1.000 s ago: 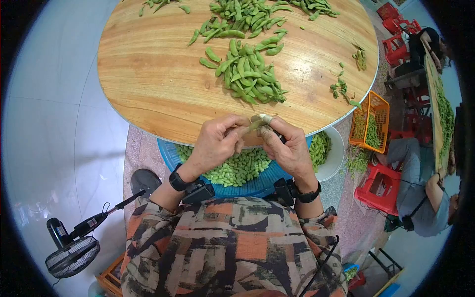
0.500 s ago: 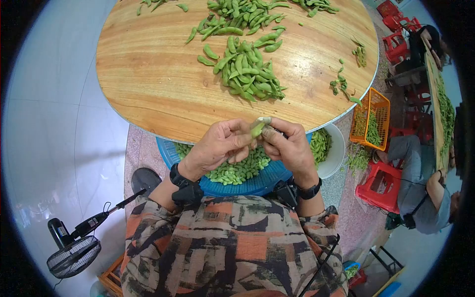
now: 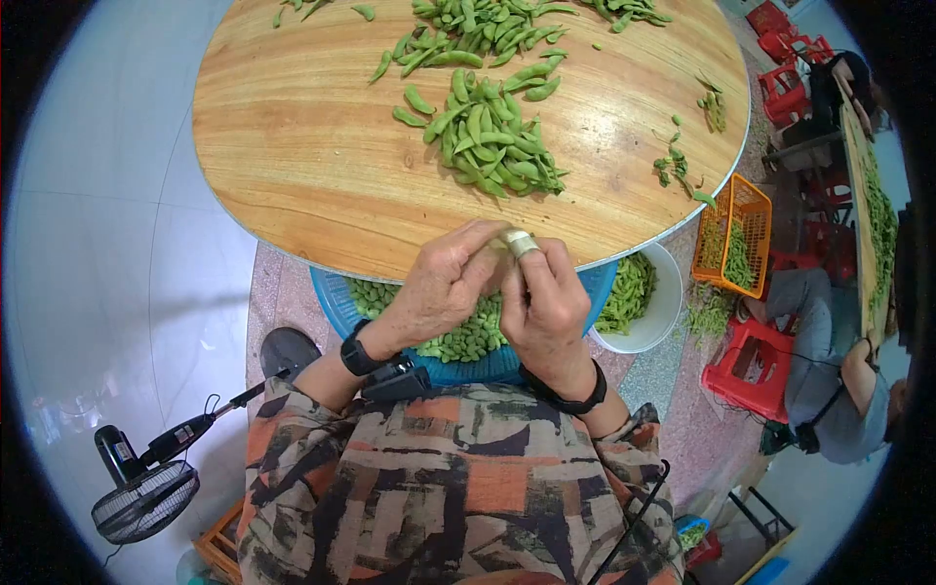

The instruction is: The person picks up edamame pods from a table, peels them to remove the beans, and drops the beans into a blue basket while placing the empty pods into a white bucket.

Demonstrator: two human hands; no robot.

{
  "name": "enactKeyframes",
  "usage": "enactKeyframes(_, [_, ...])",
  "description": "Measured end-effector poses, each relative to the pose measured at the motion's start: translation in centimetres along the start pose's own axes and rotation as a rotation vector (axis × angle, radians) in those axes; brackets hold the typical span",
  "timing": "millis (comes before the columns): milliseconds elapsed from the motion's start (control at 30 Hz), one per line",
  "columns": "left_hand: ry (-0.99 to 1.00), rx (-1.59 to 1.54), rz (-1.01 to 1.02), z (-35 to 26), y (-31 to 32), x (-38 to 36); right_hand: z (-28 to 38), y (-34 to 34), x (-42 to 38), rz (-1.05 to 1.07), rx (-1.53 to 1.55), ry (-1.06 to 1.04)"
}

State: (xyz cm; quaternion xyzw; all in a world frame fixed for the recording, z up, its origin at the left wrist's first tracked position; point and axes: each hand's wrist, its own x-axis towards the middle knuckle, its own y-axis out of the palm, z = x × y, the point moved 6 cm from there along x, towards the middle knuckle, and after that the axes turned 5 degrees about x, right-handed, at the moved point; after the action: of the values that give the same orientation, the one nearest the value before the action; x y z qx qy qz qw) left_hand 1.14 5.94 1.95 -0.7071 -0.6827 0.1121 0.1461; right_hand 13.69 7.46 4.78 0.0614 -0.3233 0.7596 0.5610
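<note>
My left hand [image 3: 439,285] and my right hand [image 3: 548,307] meet at the fingertips over the near edge of the round wooden table [image 3: 302,185]. Both are closed around a green pod [image 3: 500,242], mostly hidden by the fingers. A pale wrap [image 3: 521,244] covers a fingertip of my right hand. Below them a blue basket [image 3: 458,372] holds many shelled green beans [image 3: 466,339]. A pile of green pods [image 3: 495,146] lies on the table just beyond my hands.
More pods [image 3: 478,29] and plant scraps [image 3: 677,166] lie on the table. Right of the basket are a white bucket [image 3: 667,302] of pods, an orange crate [image 3: 746,219] and a red stool [image 3: 751,369]. A person [image 3: 829,390] sits at the right. A fan [image 3: 146,497] stands lower left.
My right hand has turned inward and down, and its fingers are more curled. My left hand has shifted toward it, and less of the pod shows.
</note>
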Motion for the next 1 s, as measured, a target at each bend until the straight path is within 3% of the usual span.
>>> enactKeyframes(67, [0.058,-0.004,-0.08,-0.1,0.6,-0.2,0.3,0.6,-0.3,-0.029,-0.053,-0.068])
enactKeyframes(133, [-0.253,-0.7,-0.062,2.0,2.0,-0.4,0.8,0.9,-0.3,-0.037,-0.112,-0.154])
enactKeyframes(200, [-0.299,-0.84,-0.072,1.5,2.4,-0.3,0.9,0.0,0.3,-0.055,-0.087,-0.149])
enactKeyframes(267, [-0.343,-0.974,-0.085,1.5,2.4,-0.4,-0.1,-1.2,0.9,-0.024,0.007,0.023])
enactKeyframes(333, [-0.37,-0.988,0.051,1.8,2.3,-0.8,-1.0,-2.7,1.3,-0.006,0.087,0.105])
enactKeyframes(400, [-0.421,-0.933,0.124,2.3,1.9,-1.3,-3.1,-2.4,0.6,0.124,0.645,0.578])
enactKeyframes(567, [-0.461,-0.953,0.174,1.9,2.1,-1.7,-3.9,-2.0,0.6,0.176,0.833,0.674])
enactKeyframes(633, [-0.384,-0.81,-0.039,1.9,1.0,-1.7,-4.9,-1.0,0.0,0.26,1.118,0.808])
enactKeyframes(733, [-0.286,-0.535,-0.137,1.7,0.2,-1.6,-4.4,-0.1,-0.9,0.367,1.129,0.867])
enactKeyframes(833, [-0.157,-0.286,-0.165,0.9,0.1,-1.5,-4.5,0.3,-1.2,0.33,1.104,0.866])
enactKeyframes(1000, [-0.108,-0.131,-0.154,0.3,-0.2,-1.4,-4.4,0.2,-1.0,0.306,1.019,0.808])
